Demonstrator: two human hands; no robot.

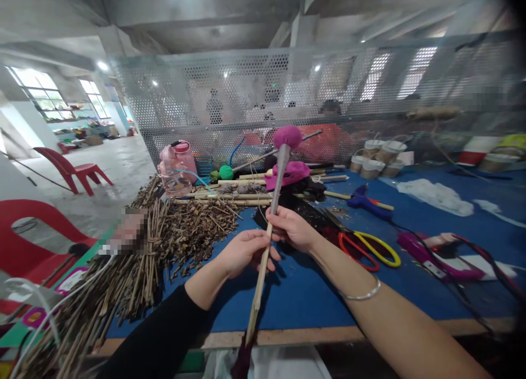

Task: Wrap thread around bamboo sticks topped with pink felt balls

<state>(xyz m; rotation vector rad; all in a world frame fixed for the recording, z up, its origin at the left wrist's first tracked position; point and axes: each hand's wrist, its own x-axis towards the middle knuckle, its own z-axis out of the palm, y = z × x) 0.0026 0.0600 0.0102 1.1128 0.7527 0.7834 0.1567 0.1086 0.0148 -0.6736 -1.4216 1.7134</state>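
Observation:
A wooden stick (262, 283) slants up in front of me over the blue table. Its top end carries a round purple fabric ball (287, 137), and grey wrapping (281, 173) covers the shaft below the ball. My left hand (246, 252) pinches the bare wood just under the wrapping, with some fingers loosely apart. Slightly higher, my right hand (292, 228) is closed on the shaft at the wrapping's lower end. Dark maroon material (242, 360) shows at the stick's bottom, past the table edge; whether it is attached I cannot tell.
Bundled dry twigs (135, 269) and dried leaves (197, 231) cover the left side. Scissors (370, 250) with red and yellow handles, a blue glue gun (367, 202) and a purple corded tool (439, 258) lie right. A perforated screen (246, 83) stands behind several paper-like pots (376, 168).

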